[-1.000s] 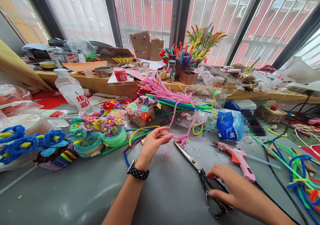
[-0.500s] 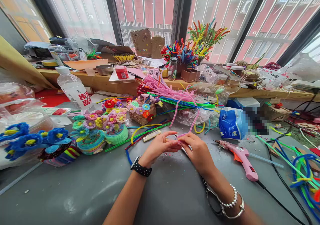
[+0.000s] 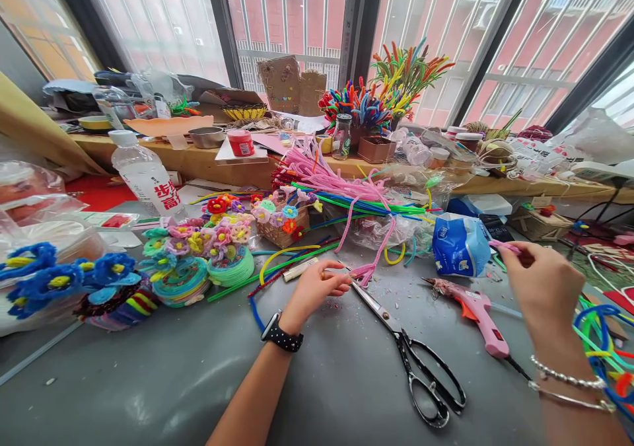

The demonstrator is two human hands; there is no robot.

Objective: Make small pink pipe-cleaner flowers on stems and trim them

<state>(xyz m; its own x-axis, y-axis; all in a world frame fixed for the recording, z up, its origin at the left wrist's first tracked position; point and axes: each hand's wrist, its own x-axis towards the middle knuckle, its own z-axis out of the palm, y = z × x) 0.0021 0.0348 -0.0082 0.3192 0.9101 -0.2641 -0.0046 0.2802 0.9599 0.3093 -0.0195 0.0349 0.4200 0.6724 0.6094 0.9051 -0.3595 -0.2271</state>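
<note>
My right hand [image 3: 545, 287] is raised at the right, beyond the blue tissue pack. Its thumb and fingers pinch a small pink fuzzy piece of pipe cleaner [image 3: 509, 247]. Over the middle of the table, my left hand [image 3: 319, 289] hovers with its fingers loosely stretched and nothing visible in them. Just past its fingertips lies a looped pink pipe cleaner [image 3: 365, 273], with a long stem running up toward the pink bundle [image 3: 327, 172]. Black-handled scissors [image 3: 396, 330] lie between my hands, blades pointing at the pink loops.
A pink glue gun [image 3: 478, 314] rests below the blue tissue pack [image 3: 460, 246]. Flower-topped pots [image 3: 230, 265] and a water bottle [image 3: 146, 175] stand at the left. Tangled pipe cleaners [image 3: 601, 340] lie far right. Behind, a cluttered wooden ledge [image 3: 198, 165] runs under the windows.
My right hand has left my left hand and moved far right with a small pink piece. The scissors, earlier mostly covered, now show fully. My left hand has shifted slightly and loosened.
</note>
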